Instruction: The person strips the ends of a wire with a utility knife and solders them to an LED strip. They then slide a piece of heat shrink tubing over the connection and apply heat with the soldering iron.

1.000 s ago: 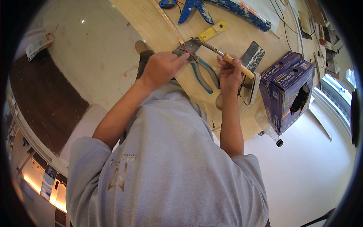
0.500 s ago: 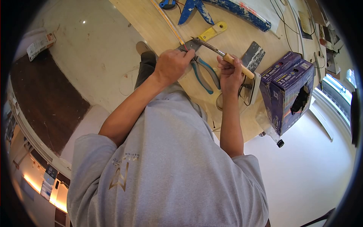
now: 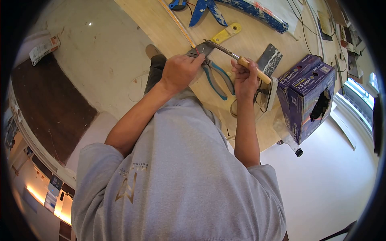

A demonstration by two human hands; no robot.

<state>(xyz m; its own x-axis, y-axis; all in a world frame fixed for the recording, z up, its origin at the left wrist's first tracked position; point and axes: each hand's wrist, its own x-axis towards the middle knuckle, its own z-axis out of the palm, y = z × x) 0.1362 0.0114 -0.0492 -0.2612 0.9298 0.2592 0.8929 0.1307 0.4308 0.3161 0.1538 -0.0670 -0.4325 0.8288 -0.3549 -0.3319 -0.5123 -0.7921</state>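
My right hand (image 3: pixel 246 78) is closed around the wooden handle of a soldering iron (image 3: pixel 240 60). The iron's metal tip points up and left, over the blade of a yellow-handled scraper (image 3: pixel 228 33). With thumb and finger pinched, my left hand (image 3: pixel 180 72) holds a thin red wire (image 3: pixel 197 51) at the end of a narrow LED strip (image 3: pixel 179 25); the fingers partly hide it. Pliers with teal and grey handles (image 3: pixel 220 80) lie on the table between my hands, their jaws partly hidden near my left fingertips.
A blue caulking gun (image 3: pixel 253 14) lies across the far side of the wooden table (image 3: pixel 161 34). To the right are a dark, white-smeared blade (image 3: pixel 269 58), purple cable boxes (image 3: pixel 307 94) and a clear bottle with a black cap (image 3: pixel 291 144). Loose cords run along the far right.
My left hand has shifted very slightly left and down. The right hand and the soldering iron look almost unmoved.
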